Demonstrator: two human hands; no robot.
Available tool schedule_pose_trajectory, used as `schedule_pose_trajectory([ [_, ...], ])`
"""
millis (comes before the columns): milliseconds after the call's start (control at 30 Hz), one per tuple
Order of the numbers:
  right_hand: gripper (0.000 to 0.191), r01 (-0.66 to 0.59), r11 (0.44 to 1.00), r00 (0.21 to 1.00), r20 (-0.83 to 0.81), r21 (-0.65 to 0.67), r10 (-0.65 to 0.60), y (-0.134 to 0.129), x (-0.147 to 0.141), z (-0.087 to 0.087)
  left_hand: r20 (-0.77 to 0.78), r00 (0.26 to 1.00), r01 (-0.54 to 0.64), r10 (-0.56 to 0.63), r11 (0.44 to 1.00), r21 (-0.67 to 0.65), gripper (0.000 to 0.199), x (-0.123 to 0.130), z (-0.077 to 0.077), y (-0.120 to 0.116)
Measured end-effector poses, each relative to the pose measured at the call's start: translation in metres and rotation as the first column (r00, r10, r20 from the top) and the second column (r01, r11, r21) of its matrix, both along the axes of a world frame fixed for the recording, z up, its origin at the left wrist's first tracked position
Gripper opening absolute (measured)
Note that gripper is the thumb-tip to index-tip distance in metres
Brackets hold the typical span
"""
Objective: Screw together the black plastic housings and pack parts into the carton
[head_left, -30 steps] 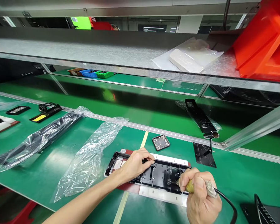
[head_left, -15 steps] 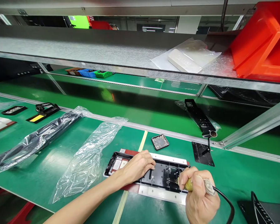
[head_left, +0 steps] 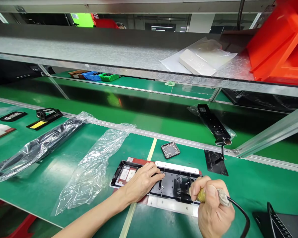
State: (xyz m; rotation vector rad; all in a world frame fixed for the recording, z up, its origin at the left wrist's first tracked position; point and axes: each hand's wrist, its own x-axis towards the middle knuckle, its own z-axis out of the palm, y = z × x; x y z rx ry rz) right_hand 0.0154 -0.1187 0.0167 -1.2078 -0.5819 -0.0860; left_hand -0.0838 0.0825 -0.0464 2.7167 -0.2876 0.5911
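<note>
A: Biggest things getting cut off?
B: Smooth green-topped workbench point(head_left: 248, 186), running out of frame left and right. Mottled grey galvanised-metal shelf point(head_left: 101, 46) is spanning above it, also running out both sides. Glossy red plastic bin point(head_left: 270, 59) on the shelf is getting clipped at the right edge.
A: Mid-size?
B: Long clear crinkled plastic bag point(head_left: 94, 168) is lying flat on the bench, left of the work, throwing glare. Long black rectangular plastic housing point(head_left: 167, 183) is sitting on the bench in front of the person, flanked by white drilled strips point(head_left: 172, 205). Ribs and posts are showing inside; hands are covering its middle and right end.
A: Hands?
B: Right is clenching. Right hand point(head_left: 215, 205) is wrapping around a yellow-handled corded tool point(head_left: 201, 195), black cable point(head_left: 243, 211) trailing. Tip is hiding behind the fingers, can't tell if it's touching. Left hand point(head_left: 145, 178) is bending its fingers over the housing; can't tell whether they're pinching anything small.
A: Smallest?
B: Shallow black square tray point(head_left: 173, 156), rounded corners, sitting just beyond the housing. It's holding tiny silvery pieces point(head_left: 167, 152), too small to make out individually.
</note>
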Motion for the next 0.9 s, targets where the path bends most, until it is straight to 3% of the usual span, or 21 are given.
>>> schedule_pose_trajectory([
  [600,0.024,-0.012,1.0,1.0,-0.017,-0.005,0.012,0.0,0.0,0.0,-0.001,0.999,-0.04,0.04,0.999,-0.019,0.027,-0.007,0.009,-0.005],
  [900,0.027,-0.005,0.997,0.999,-0.046,-0.078,0.001,0.007,0.004,0.004,0.088,0.98,-0.151,0.181,0.951,-0.27,0.029,0.003,0.0,-0.02],
])
